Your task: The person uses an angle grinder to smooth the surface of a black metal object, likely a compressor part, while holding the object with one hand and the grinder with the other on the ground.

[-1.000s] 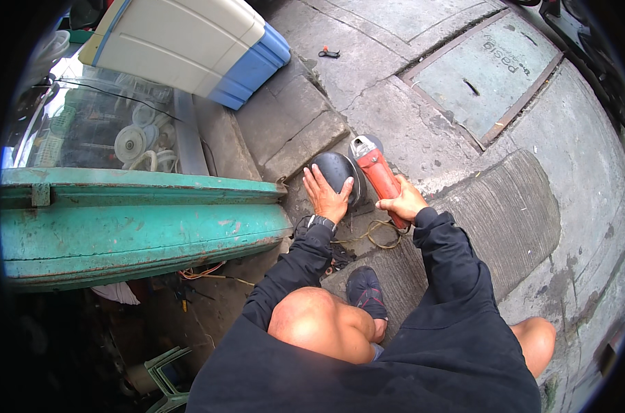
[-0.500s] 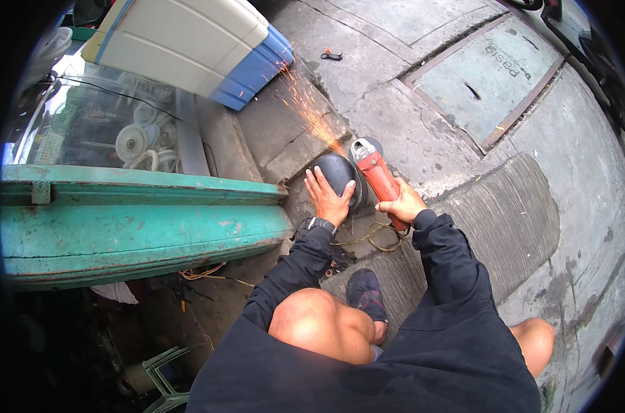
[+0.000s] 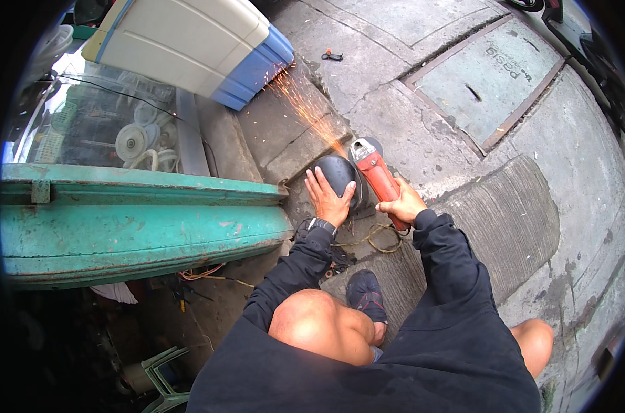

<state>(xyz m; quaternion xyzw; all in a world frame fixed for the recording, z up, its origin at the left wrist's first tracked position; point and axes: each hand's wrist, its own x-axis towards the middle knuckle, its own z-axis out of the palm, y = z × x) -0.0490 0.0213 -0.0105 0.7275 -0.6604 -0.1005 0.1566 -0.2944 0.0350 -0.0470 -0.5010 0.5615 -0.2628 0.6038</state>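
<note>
My left hand (image 3: 329, 197) is spread over a smooth black dome-shaped object (image 3: 336, 172), its thumb on the right side, holding it on the ground. What the dome belongs to cannot be made out. My right hand (image 3: 404, 205) is wrapped round the rear body of a red angle grinder (image 3: 379, 180) with a silver head. The grinder's disc (image 3: 372, 146) meets the dome's right side, where the exact contact is hidden. Orange sparks (image 3: 309, 115) spray from there toward the upper left. A yellowish cord (image 3: 374, 241) lies looped below the grinder.
A white and blue cooler box (image 3: 181, 45) stands at the upper left, in the sparks' path. Left of me are a green metal ledge (image 3: 140, 230) and a glass case (image 3: 99, 127) with white parts. A ridged slab (image 3: 498, 213) lies right; a motorcycle (image 3: 605, 69) stands far right.
The spark stream spreads a little differently, with more sparks near the cooler box's base. Both hands, the dome and the grinder stay practically in place.
</note>
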